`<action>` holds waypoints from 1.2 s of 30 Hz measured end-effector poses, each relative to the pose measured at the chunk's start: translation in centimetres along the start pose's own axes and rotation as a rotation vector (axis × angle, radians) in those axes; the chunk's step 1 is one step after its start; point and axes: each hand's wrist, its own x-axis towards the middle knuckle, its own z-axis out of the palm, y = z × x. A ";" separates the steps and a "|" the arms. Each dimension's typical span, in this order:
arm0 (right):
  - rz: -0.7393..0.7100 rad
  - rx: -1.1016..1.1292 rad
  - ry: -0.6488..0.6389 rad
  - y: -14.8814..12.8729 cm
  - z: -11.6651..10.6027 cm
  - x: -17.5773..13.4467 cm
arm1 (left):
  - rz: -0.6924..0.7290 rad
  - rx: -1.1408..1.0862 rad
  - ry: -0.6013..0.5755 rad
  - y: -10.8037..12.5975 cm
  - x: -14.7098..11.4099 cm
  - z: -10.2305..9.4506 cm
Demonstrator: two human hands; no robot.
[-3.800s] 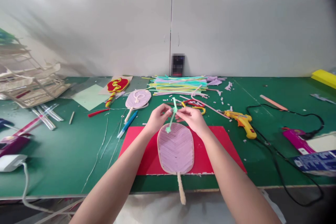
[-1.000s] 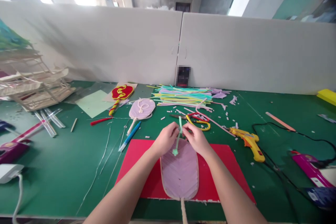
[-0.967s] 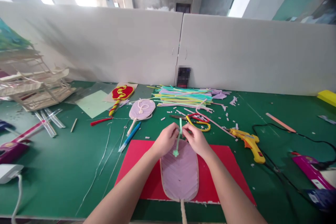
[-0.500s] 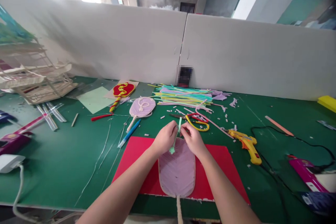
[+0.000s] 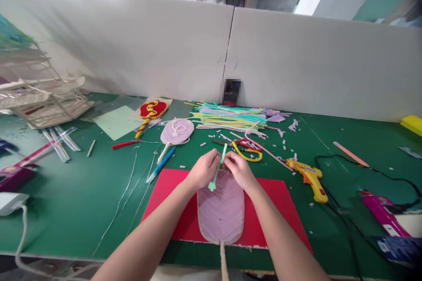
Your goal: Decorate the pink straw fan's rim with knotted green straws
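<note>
Both hands meet over the top of a lilac fan-shaped piece point(image 5: 220, 210) with a cream edge and handle, which lies on a red board point(image 5: 273, 210). Between my hands is a mint-green pipe cleaner point(image 5: 216, 174), its lower end shaped into a small flower. My left hand point(image 5: 206, 169) pinches it from the left. The fingers of my right hand point(image 5: 240, 170) are closed near its upper part, gripping it from the right. The fingertips partly hide the strip.
Yellow-handled scissors point(image 5: 248, 151) and a pile of coloured pipe cleaners point(image 5: 231, 116) lie beyond my hands. A yellow glue gun point(image 5: 310, 180) is at right, a blue pen point(image 5: 161, 164) at left. A smaller lilac fan point(image 5: 177, 131) and a red one point(image 5: 153, 110) lie further back.
The flower end of the pipe cleaner has shifted slightly left and up, and the strip leans more. Both hands stay closed on it. The whole view has tilted down a little.
</note>
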 end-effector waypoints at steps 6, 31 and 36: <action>-0.029 -0.042 0.013 -0.1 -0.1 0.0 | -0.020 -0.139 -0.061 0.1 0.0 -0.3; 0.002 0.096 -0.002 0.1 -0.8 -0.2 | -0.041 -0.345 -0.018 0.2 -0.2 0.4; -0.049 0.017 0.055 -0.2 -0.6 -0.5 | -0.028 -0.252 -0.044 0.4 -0.3 0.3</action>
